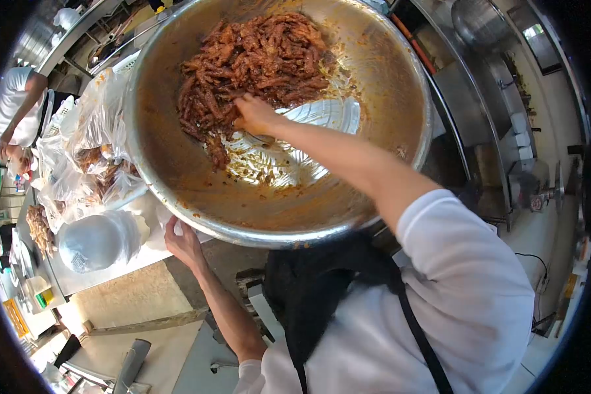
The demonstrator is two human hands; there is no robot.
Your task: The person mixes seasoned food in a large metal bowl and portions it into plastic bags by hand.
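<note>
A wide metal bowl (pixel 374 190) holds a heap of dark reddish-brown, sauce-coated pieces (pixel 262 59) toward its far left side. My right hand (pixel 256 117) reaches into the bowl and touches the near edge of the heap; its fingertips are partly hidden among the pieces, so its grip is unclear. Below the bowl's near-left rim is my left hand (pixel 185 244), fingers apart, beside a clear plastic bag on the table. Sauce and small bits smear the bowl's inner surface.
Plastic bags with brown pieces (pixel 105 171) lie left of the bowl on a metal table (pixel 79 279), near a rounded clear bag (pixel 95 241). Another person (pixel 20 108) stands at the far left. Metal sinks and shelving (pixel 473 98) are at the right.
</note>
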